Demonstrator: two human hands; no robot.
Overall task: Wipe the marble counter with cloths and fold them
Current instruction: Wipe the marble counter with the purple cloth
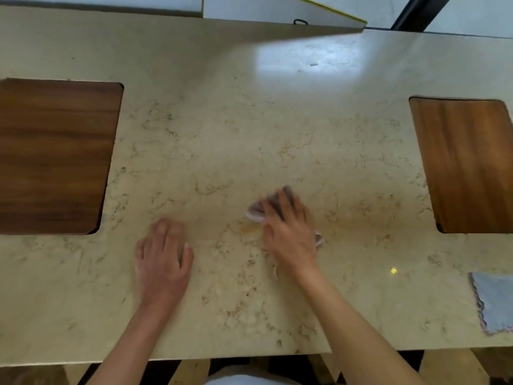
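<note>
Cream, brown-veined marble counter point(249, 140) is filling nearly the whole view, its near edge running just above the bottom of the frame. A bright patch of glare is sitting on the far right half, and a faint yellowish smear is showing on the stone between my hands.

Far left: a dark brown wooden rectangular inset panel point(55, 154) is lying flush in the stone, cut off by the left frame edge.

Left of centre: my left hand point(162, 259) is resting flat, palm down, fingers loosely together, gripping nothing, bare forearm reaching back over the counter's near edge.

Right of centre: my right hand point(288, 232) is pressing down on a small crumpled pinkish-grey cloth point(256, 211), fingers spread over it. The cloth is mostly hidden under the palm; a bunched corner is poking out at the fingertips and a sliver by the wrist side. Motion blur is softening it, so its full shape is hard to read.

Far right: a lighter reddish-brown wooden inset panel point(466, 165), clipped by the frame. Nearer me, a pale blue cloth with a scalloped edge point(494, 307) is lying flat on the stone, well apart from my right hand, also partly cut off.

Beyond the far edge: pale floor or wall, a yellow strip, a dark diagonal bar, all indistinct.
</note>
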